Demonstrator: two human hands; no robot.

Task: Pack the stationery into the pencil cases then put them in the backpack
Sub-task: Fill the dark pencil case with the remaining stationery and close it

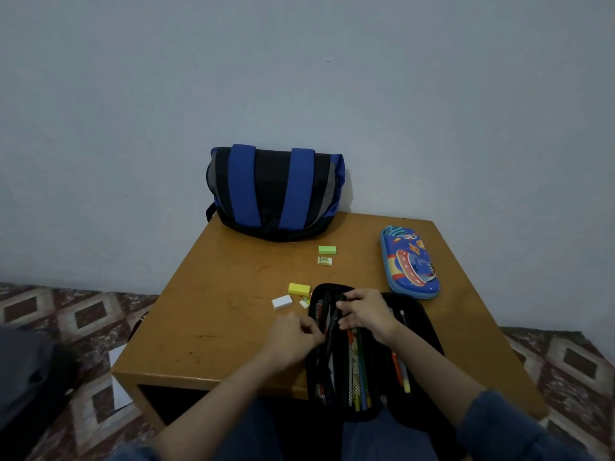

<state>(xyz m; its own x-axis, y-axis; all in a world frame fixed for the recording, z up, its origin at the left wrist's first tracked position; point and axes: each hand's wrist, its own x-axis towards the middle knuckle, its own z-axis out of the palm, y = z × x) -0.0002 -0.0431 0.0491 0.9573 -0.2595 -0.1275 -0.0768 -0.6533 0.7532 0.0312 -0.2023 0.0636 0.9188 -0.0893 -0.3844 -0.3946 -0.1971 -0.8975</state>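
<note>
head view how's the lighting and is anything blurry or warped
Head view: dim, flat light with a bluish cast on the wall; faint soft shadow beside the backpack; left hand and right hand slightly soft at the black pencil case; wide-angle stretch towards the corners.

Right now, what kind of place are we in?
Likely a plain room in a home, not a lab: a low wooden table set against a bare painted wall, patterned floor covering around it, and a backpack standing on the table.
</note>
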